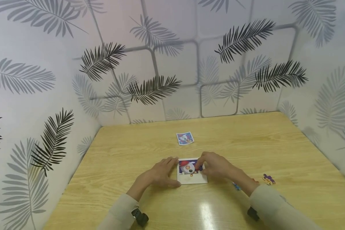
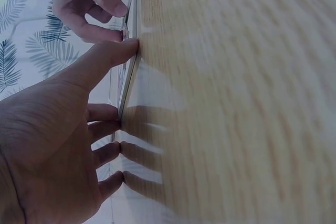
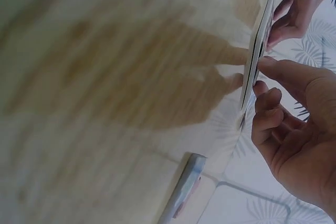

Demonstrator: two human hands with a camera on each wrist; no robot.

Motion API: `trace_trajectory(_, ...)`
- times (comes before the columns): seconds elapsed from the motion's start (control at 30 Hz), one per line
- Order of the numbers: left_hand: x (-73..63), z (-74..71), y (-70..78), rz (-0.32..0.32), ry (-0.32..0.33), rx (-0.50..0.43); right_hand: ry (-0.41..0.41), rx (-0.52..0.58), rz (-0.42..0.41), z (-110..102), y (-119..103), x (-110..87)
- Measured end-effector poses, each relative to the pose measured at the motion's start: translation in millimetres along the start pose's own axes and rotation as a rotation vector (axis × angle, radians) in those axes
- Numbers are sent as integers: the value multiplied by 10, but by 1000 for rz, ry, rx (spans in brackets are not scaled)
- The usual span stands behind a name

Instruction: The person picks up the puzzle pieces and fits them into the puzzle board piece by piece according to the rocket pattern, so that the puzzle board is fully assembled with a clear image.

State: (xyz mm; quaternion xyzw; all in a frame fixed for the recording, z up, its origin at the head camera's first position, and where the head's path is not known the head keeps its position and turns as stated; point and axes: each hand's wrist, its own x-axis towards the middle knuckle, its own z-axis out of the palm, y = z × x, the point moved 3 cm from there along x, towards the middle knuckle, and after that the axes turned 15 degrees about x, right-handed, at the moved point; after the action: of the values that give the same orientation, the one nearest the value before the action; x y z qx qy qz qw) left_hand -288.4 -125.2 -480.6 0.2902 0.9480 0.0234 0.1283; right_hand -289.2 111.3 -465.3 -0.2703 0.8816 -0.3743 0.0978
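A small white puzzle board (image 1: 193, 180) lies on the table, a cartoon picture filling its far part and bare backing showing in the near part. My left hand (image 1: 162, 172) holds its left side, thumb at the near corner and fingertips by the far corner. Over the right side, my right hand (image 1: 215, 164) pinches a purplish puzzle piece (image 1: 200, 167) between thumb and index finger against the board; the fingers mostly hide it. In the right wrist view, the right hand's (image 3: 299, 124) other fingers are curled. Fingers of the left hand (image 2: 58, 129) touch the tabletop beside the board.
A square picture card (image 1: 185, 138) with a similar cartoon lies beyond the board. Loose puzzle pieces (image 1: 268, 179) are to the right, with a blue one (image 1: 236, 186) partly behind my right forearm. The wooden table (image 1: 126, 143) meets a leaf-patterned wall behind.
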Motion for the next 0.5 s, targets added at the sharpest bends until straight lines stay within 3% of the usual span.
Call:
trace_trajectory(0.23,-14,-46,22,-12,-2,-10,48,-18,94,5,-78,-18)
trace_trajectory(0.5,-29,-45,36,-21,-26,-31,-49,-10,-1,-49,-62,-128)
